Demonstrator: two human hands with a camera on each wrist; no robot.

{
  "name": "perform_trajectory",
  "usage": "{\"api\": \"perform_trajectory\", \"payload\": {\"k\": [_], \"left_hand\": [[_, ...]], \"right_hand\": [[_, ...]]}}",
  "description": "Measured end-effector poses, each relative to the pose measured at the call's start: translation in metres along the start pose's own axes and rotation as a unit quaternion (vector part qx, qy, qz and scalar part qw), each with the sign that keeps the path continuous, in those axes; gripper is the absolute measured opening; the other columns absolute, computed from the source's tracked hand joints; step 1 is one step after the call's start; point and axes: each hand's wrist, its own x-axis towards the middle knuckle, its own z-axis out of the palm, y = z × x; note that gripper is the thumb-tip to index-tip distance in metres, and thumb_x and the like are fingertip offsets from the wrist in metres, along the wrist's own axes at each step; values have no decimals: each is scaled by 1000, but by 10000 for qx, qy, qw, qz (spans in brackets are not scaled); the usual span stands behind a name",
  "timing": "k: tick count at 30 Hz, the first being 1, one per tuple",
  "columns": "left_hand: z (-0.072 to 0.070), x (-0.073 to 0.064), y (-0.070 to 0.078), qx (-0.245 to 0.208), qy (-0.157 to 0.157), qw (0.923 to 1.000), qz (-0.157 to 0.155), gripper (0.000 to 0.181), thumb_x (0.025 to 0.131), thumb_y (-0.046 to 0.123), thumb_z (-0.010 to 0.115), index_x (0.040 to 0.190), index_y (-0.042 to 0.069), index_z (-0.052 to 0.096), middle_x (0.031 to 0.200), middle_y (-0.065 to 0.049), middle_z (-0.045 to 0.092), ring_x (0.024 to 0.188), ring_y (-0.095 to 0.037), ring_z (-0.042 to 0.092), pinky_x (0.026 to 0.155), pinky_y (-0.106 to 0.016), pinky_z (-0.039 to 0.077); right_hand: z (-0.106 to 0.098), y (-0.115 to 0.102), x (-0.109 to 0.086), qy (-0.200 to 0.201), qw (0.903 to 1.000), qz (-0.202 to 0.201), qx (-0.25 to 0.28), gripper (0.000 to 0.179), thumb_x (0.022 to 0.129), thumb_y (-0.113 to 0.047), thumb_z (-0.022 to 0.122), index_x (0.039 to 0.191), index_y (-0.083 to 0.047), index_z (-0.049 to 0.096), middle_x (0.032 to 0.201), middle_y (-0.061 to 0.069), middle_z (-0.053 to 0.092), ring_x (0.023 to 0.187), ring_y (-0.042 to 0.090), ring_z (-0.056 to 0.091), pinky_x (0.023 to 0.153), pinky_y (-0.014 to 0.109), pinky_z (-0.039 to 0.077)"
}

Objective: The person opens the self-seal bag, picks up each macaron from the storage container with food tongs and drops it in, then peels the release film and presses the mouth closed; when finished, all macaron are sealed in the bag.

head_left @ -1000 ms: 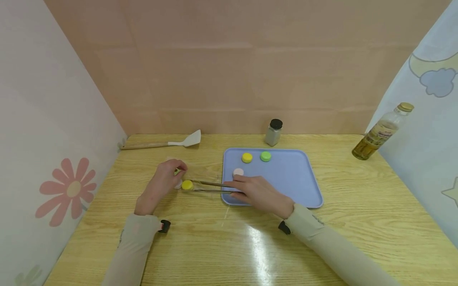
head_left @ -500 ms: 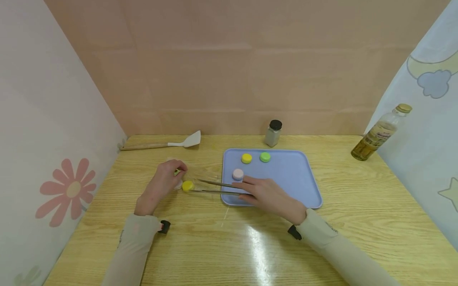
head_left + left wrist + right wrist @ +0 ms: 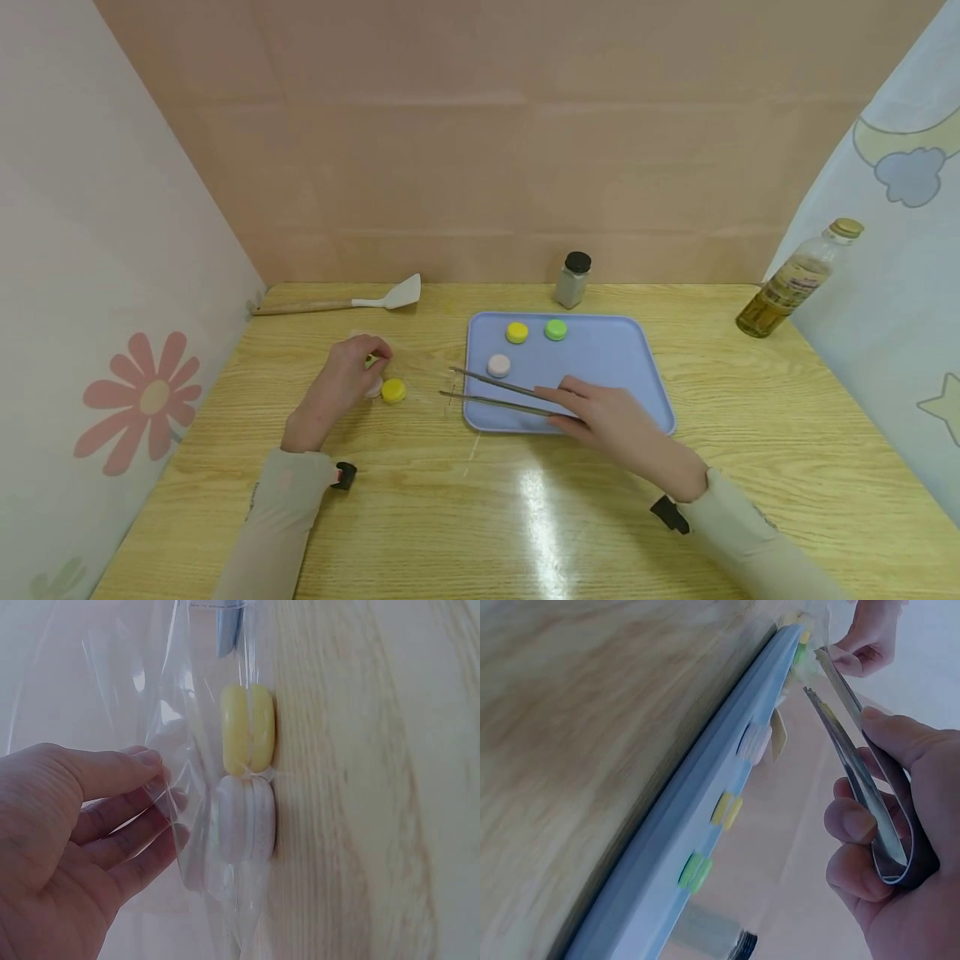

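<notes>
My left hand [image 3: 341, 379] pinches the edge of a clear plastic bag [image 3: 176, 712] between thumb and fingers. Inside the bag, a yellow macaron [image 3: 247, 727] and a pale pink macaron [image 3: 246, 817] lie side by side. A green bit shows by my left fingers in the head view, mostly hidden. My right hand [image 3: 611, 421] holds metal tongs [image 3: 506, 404] over the left part of a blue tray [image 3: 600, 358]. The tips of the tongs are spread, with nothing between them. On the tray sit a yellow macaron [image 3: 517, 332], a green macaron [image 3: 556, 329] and a pale pink macaron [image 3: 498, 365].
Behind the tray stands a small jar with a black lid [image 3: 573, 281]. At the back left lies a white spatula [image 3: 401, 293] with a wooden handle. A bottle of yellow liquid [image 3: 787, 287] stands at the right. A wall closes off the table's back.
The tongs in my right hand have drawn away to the right, off the yellow macaron, which stays by the left hand. My left hand has kept its place on the bag.
</notes>
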Motion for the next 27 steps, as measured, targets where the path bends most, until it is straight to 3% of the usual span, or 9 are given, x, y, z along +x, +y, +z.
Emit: {"api": "perform_trajectory", "payload": {"k": [10, 17, 23, 27], "left_hand": [[2, -1, -1, 20, 36, 9999, 94, 6, 92, -3, 71, 98, -3, 72, 97, -13, 70, 90, -28, 66, 78, -43, 55], [3, -1, -2, 70, 59, 9999, 127, 6, 92, -4, 71, 98, -3, 72, 97, -13, 70, 90, -29, 67, 78, -44, 55], [3, -2, -3, 93, 123, 9997, 212, 6, 91, -4, 71, 97, -3, 72, 96, -13, 70, 90, -29, 67, 77, -44, 55], [4, -1, -4, 109, 145, 9994, 278, 6, 91, -4, 71, 97, -3, 72, 96, -13, 70, 90, -29, 68, 77, -44, 55]], "right_hand": [[-24, 6, -41, 180, 9989, 403, -170, 35, 93, -25, 74, 126, -14, 71, 94, -9, 57, 60, -5, 38, 49, 13, 35], [-33, 11, -60, 398, 9978, 476, -225, 32, 100, -34, 66, 123, -13, 72, 92, -10, 55, 59, -6, 33, 46, 12, 29], [-35, 13, -73, 234, 9967, 756, -166, 37, 88, -18, 78, 124, -13, 72, 92, -12, 54, 59, -7, 31, 46, 12, 28], [-34, 14, -78, 215, 9960, 849, -159, 37, 86, -15, 80, 123, -12, 73, 90, -10, 54, 59, -7, 31, 46, 12, 28]]}}
